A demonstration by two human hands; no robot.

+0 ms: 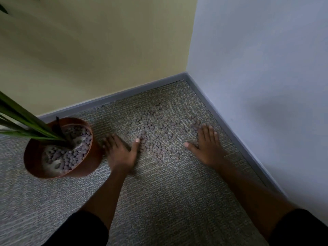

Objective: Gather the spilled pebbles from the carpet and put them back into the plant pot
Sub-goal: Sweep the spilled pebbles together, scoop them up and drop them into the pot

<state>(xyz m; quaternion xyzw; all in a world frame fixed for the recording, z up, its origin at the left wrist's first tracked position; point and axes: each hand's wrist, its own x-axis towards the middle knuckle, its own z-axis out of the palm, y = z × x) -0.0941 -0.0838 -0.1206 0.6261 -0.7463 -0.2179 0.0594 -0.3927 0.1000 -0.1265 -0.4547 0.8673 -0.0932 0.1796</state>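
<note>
Both hands lie flat with spread fingers on the carpet [168, 192], left hand [119, 152] beside the plant pot [35, 160], right hand [208, 146] opposite, the spilled pebbles [158, 135] scattered between them.

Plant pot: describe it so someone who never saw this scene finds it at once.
Start at the yellow wall and follow its grey skirting left along the carpet. The plant pot stands there, just left of the left hand. It is the only round reddish-brown container, holding pebbles and long green leaves.
</note>
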